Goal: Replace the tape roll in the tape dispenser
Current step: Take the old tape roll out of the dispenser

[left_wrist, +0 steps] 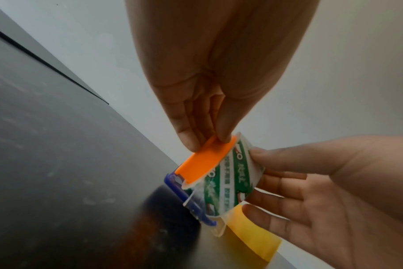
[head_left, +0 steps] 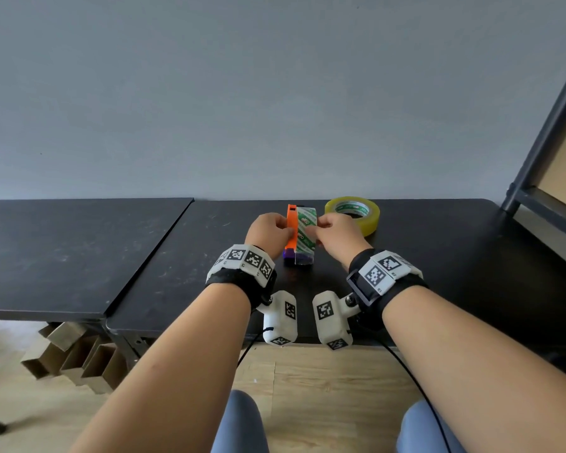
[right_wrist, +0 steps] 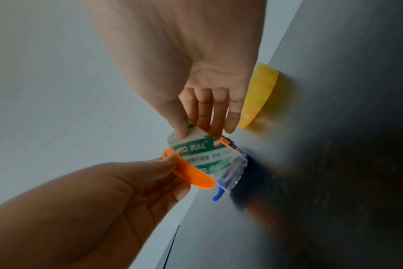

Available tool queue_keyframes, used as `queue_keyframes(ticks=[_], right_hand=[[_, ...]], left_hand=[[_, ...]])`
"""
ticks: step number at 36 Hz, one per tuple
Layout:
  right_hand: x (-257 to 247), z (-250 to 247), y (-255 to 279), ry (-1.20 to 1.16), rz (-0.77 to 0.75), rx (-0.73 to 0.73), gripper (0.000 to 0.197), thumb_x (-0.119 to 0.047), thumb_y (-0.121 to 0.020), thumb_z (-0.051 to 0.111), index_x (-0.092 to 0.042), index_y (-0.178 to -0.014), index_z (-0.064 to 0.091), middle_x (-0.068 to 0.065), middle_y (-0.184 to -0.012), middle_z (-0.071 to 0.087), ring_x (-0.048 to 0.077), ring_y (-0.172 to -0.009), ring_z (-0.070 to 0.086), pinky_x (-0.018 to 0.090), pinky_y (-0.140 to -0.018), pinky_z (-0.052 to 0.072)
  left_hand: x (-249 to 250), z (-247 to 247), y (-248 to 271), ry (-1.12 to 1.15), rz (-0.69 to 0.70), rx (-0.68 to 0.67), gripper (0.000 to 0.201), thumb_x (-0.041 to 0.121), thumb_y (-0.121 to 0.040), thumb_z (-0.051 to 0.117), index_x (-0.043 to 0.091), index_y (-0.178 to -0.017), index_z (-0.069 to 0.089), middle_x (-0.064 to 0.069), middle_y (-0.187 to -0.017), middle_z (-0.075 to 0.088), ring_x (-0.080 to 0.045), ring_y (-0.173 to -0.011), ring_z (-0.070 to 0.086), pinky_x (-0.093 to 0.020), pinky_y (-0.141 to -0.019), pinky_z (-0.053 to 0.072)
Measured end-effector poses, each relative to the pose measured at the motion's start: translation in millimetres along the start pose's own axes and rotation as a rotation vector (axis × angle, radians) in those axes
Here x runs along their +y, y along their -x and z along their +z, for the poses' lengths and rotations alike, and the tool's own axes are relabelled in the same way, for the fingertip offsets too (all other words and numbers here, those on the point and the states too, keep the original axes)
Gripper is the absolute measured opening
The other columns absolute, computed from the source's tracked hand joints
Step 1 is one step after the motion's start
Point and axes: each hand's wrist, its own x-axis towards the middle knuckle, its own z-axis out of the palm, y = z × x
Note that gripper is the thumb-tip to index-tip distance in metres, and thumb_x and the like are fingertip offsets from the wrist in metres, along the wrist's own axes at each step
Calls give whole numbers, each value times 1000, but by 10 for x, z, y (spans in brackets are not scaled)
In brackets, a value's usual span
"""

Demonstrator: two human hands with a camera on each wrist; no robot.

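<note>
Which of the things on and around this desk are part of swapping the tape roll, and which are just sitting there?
Part of the job:
- tape dispenser, pinched by the left hand
- spent tape core, pinched by the right hand
- yellow tape roll lying beside them

Just lying about:
- cardboard tubes under the desk
- metal shelf

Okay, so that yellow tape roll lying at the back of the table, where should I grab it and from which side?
Take the yellow tape roll by its rim from above, thumb in the open core and fingers on the outer band. It lies flat on the black table, hole up, so its sides are free. The right hand is nearest, beside it.
</note>
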Motion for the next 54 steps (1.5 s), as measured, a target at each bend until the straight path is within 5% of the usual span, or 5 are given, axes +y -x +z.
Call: queue_keyframes(ticks=[22,28,37,41,54], right_hand=[[83,-29,-41,144,-23,91,26,-14,-89,64,-7,-114,64,9,-115,69,25,-108,64,41,-96,51],[131,-25,-29,216,-59,87,26,-12,-87,65,-10,-113,65,7,-116,69,25,-108,63,35,-94,51],[236,-246,37,262,-37,104,32,-8,-87,59,-17,-117,66,2,-120,68,24,-112,61,25,-86,44],[310,-475,68,334,-12,163,33,-10,-84,57,-26,-111,68,0,-119,68,29,-113,60,41,-102,45],[656,-1128,104,577,55,267,30,-16,-86,54,-24,-109,70,1,-119,69,30,-116,59,37,-97,37]], left_hand=[[76,-197,150,-739,204,115,28,8,-95,44,10,-113,65,-9,-121,60,-30,-110,57,-38,-90,49],[158,-77,-65,-668,-148,-96,65,0,-76,45,30,-131,27,-11,-79,51,-29,-60,50,-32,-46,39],[131,155,-45,-775,71,-58,35,8,-86,48,15,-114,67,-11,-120,59,-31,-108,58,-40,-83,54],[373,311,-38,-842,149,-81,38,10,-93,43,24,-122,64,-6,-127,56,-29,-125,48,-38,-91,49],[723,861,-50,-729,218,-61,38,6,-89,45,15,-120,64,-11,-126,57,-28,-120,51,-39,-97,47]])
